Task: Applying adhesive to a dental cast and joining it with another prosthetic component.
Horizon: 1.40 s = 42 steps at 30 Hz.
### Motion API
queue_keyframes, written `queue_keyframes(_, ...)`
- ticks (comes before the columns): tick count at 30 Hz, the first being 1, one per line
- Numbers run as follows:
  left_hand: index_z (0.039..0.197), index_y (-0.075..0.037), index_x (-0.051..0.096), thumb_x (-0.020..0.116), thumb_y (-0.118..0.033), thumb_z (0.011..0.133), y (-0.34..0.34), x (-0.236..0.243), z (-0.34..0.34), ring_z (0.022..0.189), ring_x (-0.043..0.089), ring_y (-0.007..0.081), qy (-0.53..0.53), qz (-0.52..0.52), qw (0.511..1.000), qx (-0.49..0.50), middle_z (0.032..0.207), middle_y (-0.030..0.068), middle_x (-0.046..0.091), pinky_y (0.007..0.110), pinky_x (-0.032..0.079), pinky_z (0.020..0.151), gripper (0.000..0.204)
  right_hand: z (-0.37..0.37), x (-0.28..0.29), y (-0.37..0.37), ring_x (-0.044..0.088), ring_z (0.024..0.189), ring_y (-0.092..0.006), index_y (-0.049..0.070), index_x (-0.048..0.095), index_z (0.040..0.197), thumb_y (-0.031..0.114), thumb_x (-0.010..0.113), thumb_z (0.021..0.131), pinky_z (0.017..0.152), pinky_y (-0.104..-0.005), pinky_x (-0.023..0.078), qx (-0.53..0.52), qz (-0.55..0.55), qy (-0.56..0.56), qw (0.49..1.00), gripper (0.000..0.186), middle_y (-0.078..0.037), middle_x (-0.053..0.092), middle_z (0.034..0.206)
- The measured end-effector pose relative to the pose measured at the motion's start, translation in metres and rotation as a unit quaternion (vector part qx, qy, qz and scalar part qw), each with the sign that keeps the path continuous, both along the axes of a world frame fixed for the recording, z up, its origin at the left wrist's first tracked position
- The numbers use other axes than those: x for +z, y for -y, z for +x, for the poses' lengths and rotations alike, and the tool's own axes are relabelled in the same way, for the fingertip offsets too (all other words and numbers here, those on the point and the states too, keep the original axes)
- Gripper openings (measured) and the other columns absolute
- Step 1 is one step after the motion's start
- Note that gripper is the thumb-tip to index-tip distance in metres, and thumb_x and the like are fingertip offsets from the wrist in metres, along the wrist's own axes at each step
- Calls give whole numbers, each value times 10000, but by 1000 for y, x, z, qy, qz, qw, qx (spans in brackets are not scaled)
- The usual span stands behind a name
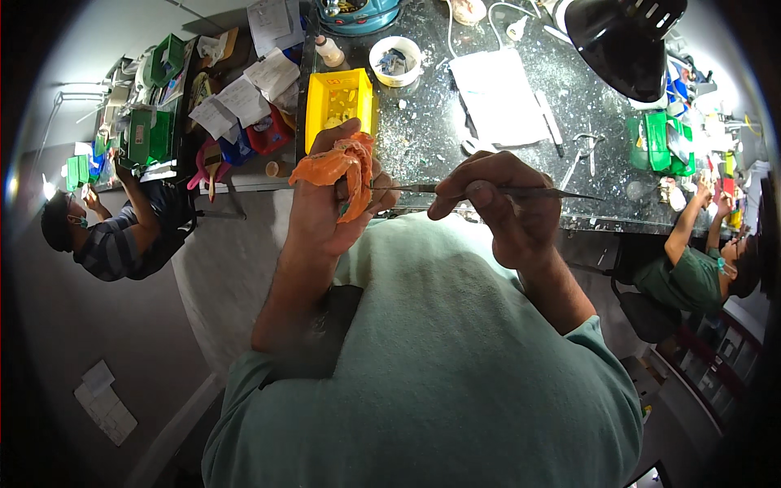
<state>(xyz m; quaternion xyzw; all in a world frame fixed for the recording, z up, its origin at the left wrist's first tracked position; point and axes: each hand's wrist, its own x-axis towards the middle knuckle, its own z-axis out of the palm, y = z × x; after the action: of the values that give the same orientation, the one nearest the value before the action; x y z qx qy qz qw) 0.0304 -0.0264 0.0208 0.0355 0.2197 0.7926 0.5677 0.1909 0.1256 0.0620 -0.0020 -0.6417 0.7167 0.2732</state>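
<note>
My left hand [316, 213] is closed round an orange, irregularly curved piece [335, 169] that looks like moulded wax or putty. Between the fingers of my right hand [512, 203] is a slim metal carving tool [543, 193], held nearly level. Its left tip points at the orange piece and comes close to the left fingers; whether it touches the piece I cannot tell. The other pointed end sticks out to the right of my hand. Both hands are held in front of my chest, near the bench's front edge.
On the dark, dust-speckled bench [423, 154] stand a yellow bin [372, 122], a white tub [397, 80] and a small bottle [329, 52]. Paper sheets [498, 98], a pen [550, 122] and metal instruments [579, 159] lie rightward. A black lamp [626, 45] overhangs. Co-workers sit at both sides.
</note>
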Motion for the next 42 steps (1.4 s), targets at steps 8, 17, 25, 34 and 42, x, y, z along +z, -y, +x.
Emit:
queue_keyframes(8,1266,-118,532,526,-295,981,0,1,-2,797,633,167,3,40,999,17,1030,76,607,395,532,636,335,-1,-5,1,702,822,-231,-88,589,1030,29,503,964,710,-331,598,3,-18,-52,998,159,-183,652,940)
queue_keyframes(17,1162,-143,566,461,-346,1001,-2,-3,-2,591,497,116,-4,46,998,-34,832,35,573,323,428,572,279,0,-10,-2,702,821,-239,-89,584,1020,42,477,978,703,-337,594,0,-4,-46,999,174,-182,642,919)
queue_keyframes(25,1220,-142,531,416,-372,1016,-6,0,-3,602,505,122,-29,107,993,-37,1017,37,544,354,447,617,328,0,-10,-4,695,816,-239,-90,565,1051,37,465,980,710,-337,583,-17,25,-97,995,176,-202,634,930)
queue_keyframes(34,1147,-123,535,413,-371,1018,-10,3,0,522,431,115,27,88,995,-26,865,27,512,333,418,607,305,0,-12,-3,693,828,-228,-82,565,1068,53,470,984,732,-336,570,-23,61,-63,996,185,-188,648,931)
queue_keyframes(42,865,-138,454,416,-396,1013,-16,11,0,499,298,87,47,63,996,-51,594,-50,301,285,330,587,300,6,-16,-6,679,810,-245,-61,517,1131,202,458,1004,752,-348,533,-102,-85,-44,990,298,-192,670,855)
